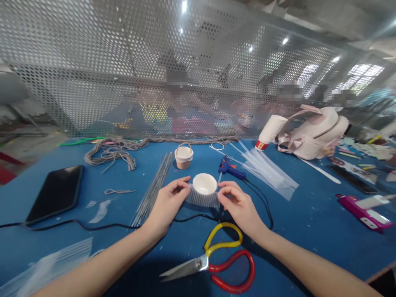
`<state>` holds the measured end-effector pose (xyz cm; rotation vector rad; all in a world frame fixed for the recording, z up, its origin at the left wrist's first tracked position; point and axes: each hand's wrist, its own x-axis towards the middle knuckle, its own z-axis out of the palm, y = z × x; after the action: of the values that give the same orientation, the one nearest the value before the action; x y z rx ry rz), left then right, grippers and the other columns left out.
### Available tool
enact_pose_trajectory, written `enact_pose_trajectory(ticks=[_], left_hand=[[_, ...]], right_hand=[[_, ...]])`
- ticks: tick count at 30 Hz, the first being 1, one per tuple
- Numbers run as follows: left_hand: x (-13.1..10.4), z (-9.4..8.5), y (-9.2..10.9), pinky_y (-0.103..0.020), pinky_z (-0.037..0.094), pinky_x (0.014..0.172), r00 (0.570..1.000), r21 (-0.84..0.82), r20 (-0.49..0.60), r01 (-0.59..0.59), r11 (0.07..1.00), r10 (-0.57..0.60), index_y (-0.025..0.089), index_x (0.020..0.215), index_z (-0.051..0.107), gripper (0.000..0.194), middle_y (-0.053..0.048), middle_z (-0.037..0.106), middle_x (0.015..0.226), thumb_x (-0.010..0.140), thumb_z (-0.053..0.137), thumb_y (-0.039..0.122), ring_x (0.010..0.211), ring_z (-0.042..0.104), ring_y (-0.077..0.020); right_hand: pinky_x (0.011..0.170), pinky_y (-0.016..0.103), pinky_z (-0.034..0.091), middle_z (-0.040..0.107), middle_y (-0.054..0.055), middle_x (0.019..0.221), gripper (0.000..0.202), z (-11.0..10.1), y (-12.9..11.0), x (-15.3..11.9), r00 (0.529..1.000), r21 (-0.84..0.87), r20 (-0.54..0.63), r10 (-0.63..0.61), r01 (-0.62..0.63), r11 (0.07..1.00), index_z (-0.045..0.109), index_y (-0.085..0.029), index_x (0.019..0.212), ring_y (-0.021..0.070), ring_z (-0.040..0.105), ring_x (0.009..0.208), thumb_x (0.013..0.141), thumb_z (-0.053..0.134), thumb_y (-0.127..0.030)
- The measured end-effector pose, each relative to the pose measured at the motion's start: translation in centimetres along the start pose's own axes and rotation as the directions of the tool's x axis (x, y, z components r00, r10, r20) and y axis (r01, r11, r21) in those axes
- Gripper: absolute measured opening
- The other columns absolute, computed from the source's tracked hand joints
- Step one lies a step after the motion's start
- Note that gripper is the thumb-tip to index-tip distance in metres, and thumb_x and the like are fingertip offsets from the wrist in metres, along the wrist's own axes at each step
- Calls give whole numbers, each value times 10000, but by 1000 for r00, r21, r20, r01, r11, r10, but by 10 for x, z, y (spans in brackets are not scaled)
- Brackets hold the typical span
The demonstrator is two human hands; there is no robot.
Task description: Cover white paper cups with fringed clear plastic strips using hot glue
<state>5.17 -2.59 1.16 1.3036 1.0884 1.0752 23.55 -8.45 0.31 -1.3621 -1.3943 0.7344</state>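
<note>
A white paper cup (204, 184) stands between my hands, its open mouth facing up. Around its near side curves a strip of clear ribbed plastic (202, 199). My left hand (169, 202) pinches the strip's left end, and my right hand (239, 206) pinches its right end. Just behind the cup is a small basket (184, 157) with a looped handle. A blue glue gun (230, 168) lies to the right of it. Nearer to me rest scissors (208, 262) with one yellow and one red handle, their blades pointing left.
Thin grey wires (154, 185) lie left of my hands, beside grey cord (111, 152) and a black phone (55, 192). To the right are clear plastic strips (269, 167), stacked paper cups (272, 130), a pink backpack (318, 130) and a purple power strip (365, 212). A perforated metal screen (123, 74) borders the table's back.
</note>
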Motion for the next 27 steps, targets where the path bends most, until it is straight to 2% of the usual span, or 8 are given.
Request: enact_pose_trajectory(ticks=[2,6,17,19,22,25,27], left_hand=[[-4,1,0,-366,419,913,999,-20,23,23,1000,-23,173,647,628,166,-131,681,1109,677,655,334,1038,602,-262],[-18,2,1,-340,450,873,999,-7,16,35,999,-35,179,644,618,188,-103,678,1084,677,645,362,988,613,-240],[-33,6,-8,-280,482,706,998,2,-46,44,999,-44,179,551,606,172,-85,650,913,614,650,333,825,602,-197],[-34,6,-10,-265,471,658,998,9,-54,35,999,-34,177,559,609,159,-66,636,843,612,648,322,752,588,-175],[-36,6,-8,-243,435,565,997,-2,-50,52,999,-52,176,574,603,152,-14,585,678,603,649,318,598,530,-131],[-39,8,-4,-231,400,515,993,-22,-18,117,993,-118,175,579,595,173,20,548,569,595,656,336,520,483,-109],[-41,9,-1,-232,394,505,986,-22,5,167,986,-167,176,587,597,188,27,542,527,585,663,352,503,479,-108]], right_hand=[[597,270,484,585,114,1105,227,-1,1,1,1000,14,14,9,-9,1000,585,-181,690,165,604,753,794,573,-383],[717,302,486,627,109,1111,199,-5,0,0,998,34,52,20,-22,999,568,-189,687,217,617,924,795,566,-357],[808,321,450,652,91,1119,156,-13,4,3,994,19,96,60,-62,998,570,-196,718,218,597,1014,822,556,-313],[792,317,455,634,94,1139,165,-15,4,3,994,11,96,60,-61,998,567,-194,711,212,602,987,824,553,-313],[682,284,466,620,88,1101,176,-17,1,1,997,-21,69,27,-26,999,561,-189,701,175,607,836,820,553,-319],[636,265,458,638,58,917,163,-19,-4,-3,998,-59,60,2,1,998,568,-191,722,148,570,725,823,553,-319],[622,262,458,622,29,770,153,-21,-7,-6,997,-79,74,32,-26,997,578,-191,741,140,550,664,817,561,-323]])
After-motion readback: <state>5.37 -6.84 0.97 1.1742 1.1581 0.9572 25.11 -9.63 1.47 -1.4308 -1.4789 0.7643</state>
